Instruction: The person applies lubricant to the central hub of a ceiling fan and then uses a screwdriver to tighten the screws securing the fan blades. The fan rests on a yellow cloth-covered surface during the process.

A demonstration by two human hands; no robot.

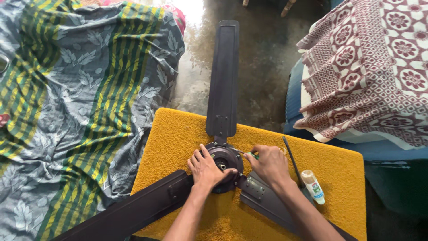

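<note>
The fan (pixel 225 163) is lying on the yellow mat (pixel 187 134), its dark hub dead centre and blades running out at twelve, four and eight o'clock. It looks heavy and rigid, best held by the hub. The left hand (pixel 206 168) is pressing flat, fingers spread, on the hub; the right hand (pixel 269 163) is gripping a green-handled screwdriver (pixel 248 154). A small bottle (pixel 313 186) is lying at three o'clock.

Even daylight, moderately bright, entering from beyond the fingertips; blown-out glare on the wet floor (pixel 191 11) there. Soft, short shadows beneath the fingers (pixel 198 156) and wrists. Sharp focus around the fingers; mild wide-angle stretching toward the frame edges.
</note>
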